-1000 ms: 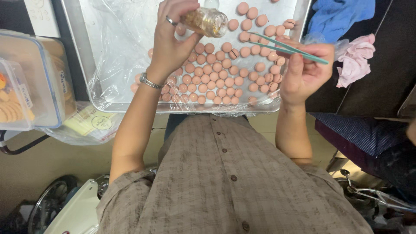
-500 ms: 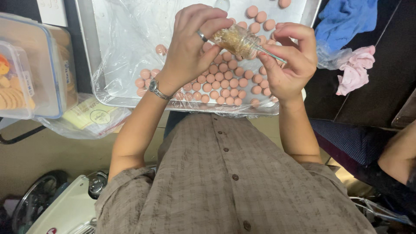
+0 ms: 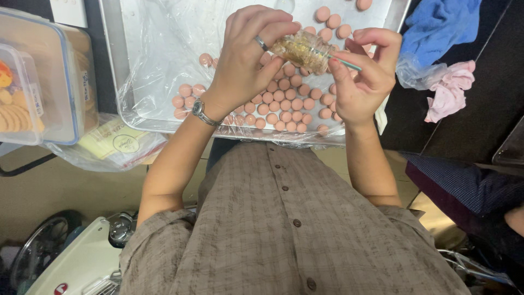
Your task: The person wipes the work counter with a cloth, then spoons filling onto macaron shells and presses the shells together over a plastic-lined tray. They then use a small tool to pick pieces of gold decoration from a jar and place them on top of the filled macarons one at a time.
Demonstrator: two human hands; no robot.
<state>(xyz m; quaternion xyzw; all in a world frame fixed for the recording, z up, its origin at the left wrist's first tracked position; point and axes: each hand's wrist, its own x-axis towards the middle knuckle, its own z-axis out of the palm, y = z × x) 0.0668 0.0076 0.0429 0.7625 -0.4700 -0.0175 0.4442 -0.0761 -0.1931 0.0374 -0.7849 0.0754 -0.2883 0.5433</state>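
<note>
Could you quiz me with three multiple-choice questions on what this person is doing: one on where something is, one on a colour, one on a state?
1. Where do the round pieces lie?
A. in a lidded box
B. on a plastic-lined tray
C. on the floor

2. What colour are the round pieces?
A. pink
B. green
C. black

3. What is the left hand doing?
A. resting flat on the tray
B. hanging at the person's side
C. holding a small jar of gold flakes

Answers: 1 B, they sit on clear film inside the metal tray. 2 A, all are pale pink. 3 C, its fingers wrap the jar, while the right hand holds a thin green tool at its mouth.
</note>
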